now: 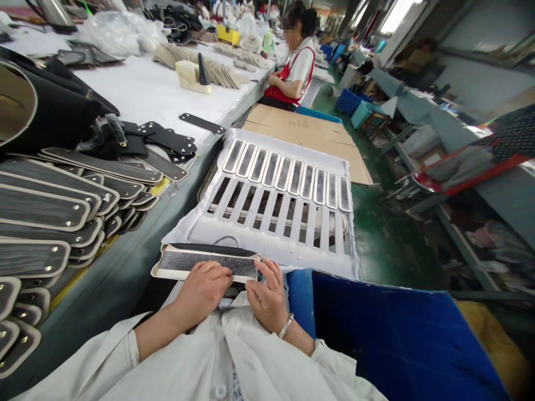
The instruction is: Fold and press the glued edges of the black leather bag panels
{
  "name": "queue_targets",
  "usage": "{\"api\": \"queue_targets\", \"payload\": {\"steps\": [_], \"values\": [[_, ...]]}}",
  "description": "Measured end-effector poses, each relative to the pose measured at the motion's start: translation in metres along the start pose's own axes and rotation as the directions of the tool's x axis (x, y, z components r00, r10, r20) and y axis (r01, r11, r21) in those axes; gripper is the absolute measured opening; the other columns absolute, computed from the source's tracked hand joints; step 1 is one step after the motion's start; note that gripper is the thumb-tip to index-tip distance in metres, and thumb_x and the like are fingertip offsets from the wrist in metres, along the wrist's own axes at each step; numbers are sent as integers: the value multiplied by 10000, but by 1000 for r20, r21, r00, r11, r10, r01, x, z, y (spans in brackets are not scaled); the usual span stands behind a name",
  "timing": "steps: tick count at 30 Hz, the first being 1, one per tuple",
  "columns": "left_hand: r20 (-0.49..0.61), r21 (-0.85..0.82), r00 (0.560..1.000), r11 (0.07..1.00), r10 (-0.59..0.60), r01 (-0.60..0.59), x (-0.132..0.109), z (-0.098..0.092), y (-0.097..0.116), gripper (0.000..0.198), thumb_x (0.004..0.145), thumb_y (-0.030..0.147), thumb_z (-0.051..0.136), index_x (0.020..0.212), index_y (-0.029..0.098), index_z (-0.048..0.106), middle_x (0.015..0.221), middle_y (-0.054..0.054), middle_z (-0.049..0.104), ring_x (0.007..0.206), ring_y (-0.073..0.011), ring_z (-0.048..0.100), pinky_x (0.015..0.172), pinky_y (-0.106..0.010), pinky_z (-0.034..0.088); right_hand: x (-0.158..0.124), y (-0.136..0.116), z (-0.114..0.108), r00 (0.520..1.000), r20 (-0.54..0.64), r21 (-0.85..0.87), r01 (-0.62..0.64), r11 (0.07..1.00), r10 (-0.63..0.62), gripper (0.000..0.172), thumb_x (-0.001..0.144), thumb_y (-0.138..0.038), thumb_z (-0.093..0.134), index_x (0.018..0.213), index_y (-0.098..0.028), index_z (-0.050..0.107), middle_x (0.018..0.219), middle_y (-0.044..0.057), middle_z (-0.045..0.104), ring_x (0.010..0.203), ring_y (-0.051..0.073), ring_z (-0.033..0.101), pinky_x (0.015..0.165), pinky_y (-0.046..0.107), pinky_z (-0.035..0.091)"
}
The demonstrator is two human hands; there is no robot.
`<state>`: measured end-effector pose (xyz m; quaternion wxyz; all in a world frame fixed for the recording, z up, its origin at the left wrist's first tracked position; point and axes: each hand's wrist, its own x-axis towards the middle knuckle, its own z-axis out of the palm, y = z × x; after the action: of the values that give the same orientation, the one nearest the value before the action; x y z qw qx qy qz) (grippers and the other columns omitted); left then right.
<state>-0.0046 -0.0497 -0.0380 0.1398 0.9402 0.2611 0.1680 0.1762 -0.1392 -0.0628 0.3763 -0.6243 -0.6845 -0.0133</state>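
Note:
Both my hands hold one long flat strap piece, grey in the middle with a cream border, level in front of my lap. My left hand grips its near edge with curled fingers. My right hand pinches its right end; a bracelet sits on that wrist. Just beyond the piece lies a white slotted rack, whose far row of slots holds several similar strips.
On the left, a long white worktable carries stacks of strap pieces and black leather parts. A blue bin stands at my right. Cardboard lies past the rack. A seated person works farther along.

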Motion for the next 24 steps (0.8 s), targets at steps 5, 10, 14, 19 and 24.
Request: {"api": "queue_targets", "payload": {"steps": [5,10,14,19,24], "values": [[-18,0,999,999,38,-38,-3,1,0,179,893,188,479,931,212,652,989,-19,676,927,-188,537,800,-357,372,-8,4,-1,998,11,-55,69,996,-69,124,796,-176,564,823,-250,660,1185,38,585,1234,229,410,1046,507,304],[-41,-6,997,998,65,-65,-6,2,-3,211,900,170,459,988,213,646,1020,-22,675,958,-185,536,816,-359,371,-6,6,-3,994,43,-71,105,992,-102,138,783,-166,578,852,-259,653,1167,22,606,1237,219,408,1065,492,278],[-52,-16,999,1000,-9,8,-1,3,-1,166,870,179,501,903,222,658,977,-18,679,923,-197,533,803,-371,376,0,0,1,999,44,-72,7,997,-4,123,788,-172,555,775,-248,651,1219,34,563,1257,237,379,1066,498,259],[5,-63,992,990,-125,125,9,-3,5,163,845,169,513,773,213,652,941,-22,663,896,-203,518,761,-372,370,8,-13,4,990,29,-48,-136,990,138,146,780,-144,515,694,-209,613,1306,70,472,1284,267,341,1043,511,291],[105,-65,978,980,-181,189,15,-9,8,131,833,181,523,755,205,626,928,-13,637,878,-204,506,732,-362,364,9,-19,6,965,88,-11,-248,969,248,80,775,-131,494,769,-179,558,1382,137,377,1330,277,261,1039,496,314]]}}
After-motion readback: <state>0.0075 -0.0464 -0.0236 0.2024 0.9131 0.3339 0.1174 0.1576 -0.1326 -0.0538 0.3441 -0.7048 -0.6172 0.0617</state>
